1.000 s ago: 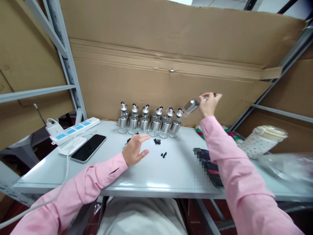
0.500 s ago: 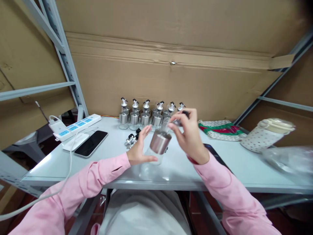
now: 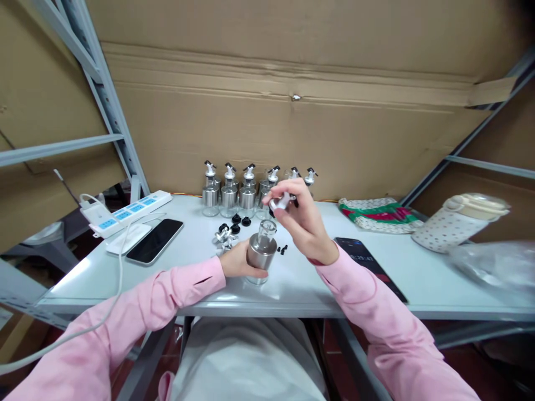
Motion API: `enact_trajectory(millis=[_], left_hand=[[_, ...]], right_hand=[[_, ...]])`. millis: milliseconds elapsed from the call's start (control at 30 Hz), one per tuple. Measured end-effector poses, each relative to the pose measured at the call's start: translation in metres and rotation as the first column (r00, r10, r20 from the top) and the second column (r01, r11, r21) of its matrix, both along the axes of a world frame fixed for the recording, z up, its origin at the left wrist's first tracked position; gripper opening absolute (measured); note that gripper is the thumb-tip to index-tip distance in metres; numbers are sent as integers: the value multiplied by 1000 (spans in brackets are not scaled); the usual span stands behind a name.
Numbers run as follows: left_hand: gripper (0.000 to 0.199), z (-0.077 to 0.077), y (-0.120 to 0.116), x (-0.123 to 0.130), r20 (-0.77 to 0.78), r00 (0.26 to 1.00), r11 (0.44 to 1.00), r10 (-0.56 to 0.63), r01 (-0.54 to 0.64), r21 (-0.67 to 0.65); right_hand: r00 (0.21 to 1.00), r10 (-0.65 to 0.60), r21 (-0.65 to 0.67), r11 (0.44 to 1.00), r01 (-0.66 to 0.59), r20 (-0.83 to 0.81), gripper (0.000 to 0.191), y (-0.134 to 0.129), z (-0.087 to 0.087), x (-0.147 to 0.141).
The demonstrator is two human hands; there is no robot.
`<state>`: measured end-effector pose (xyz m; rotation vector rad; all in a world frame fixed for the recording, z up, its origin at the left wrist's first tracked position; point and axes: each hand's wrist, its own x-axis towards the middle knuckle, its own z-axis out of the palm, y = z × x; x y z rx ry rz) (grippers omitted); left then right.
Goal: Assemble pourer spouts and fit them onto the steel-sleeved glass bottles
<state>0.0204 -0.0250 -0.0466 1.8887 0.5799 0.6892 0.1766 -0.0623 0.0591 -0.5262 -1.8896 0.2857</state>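
My left hand is wrapped round a glass bottle with a steel band, which stands near the table's front edge. The bottle's clear neck is uncovered. Above and to the right of it, my right hand pinches a silver pour spout with a black part, held apart from the bottle. Left of the bottle lie several loose silver spout parts, partly behind my left hand. Black stoppers sit just behind them. A few tiny black pieces rest to the bottle's right.
Several spouted bottles stand in rows along the cardboard wall. At left are a power strip, a phone and a white cable. To the right lie another phone, a patterned cloth, a dotted tumbler and a plastic bag.
The bottle has gone from tilted to upright on the table, and my left hand has closed round it. My right hand has moved up off the bottle's neck with the pour spout.
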Motion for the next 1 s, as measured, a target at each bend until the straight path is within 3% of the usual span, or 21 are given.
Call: enact_trajectory(millis=[133,267,667,1000], left_hand=[[51,-1,-1,1,46,999,998,-11,14,-63],[51,-2,0,1,54,998,995,-27,33,-97],[42,2,-1,1,50,997,996,-53,57,-75],[47,-2,0,3,89,992,994,-93,97,-45]], right_hand=[[930,177,-256,929,-266,-323,27,8,-6,-14],[841,221,-354,833,-426,-493,27,16,-17,-20],[809,298,-361,778,-513,-507,27,17,-29,-26],[812,278,-324,813,-483,-514,28,9,-37,-33]])
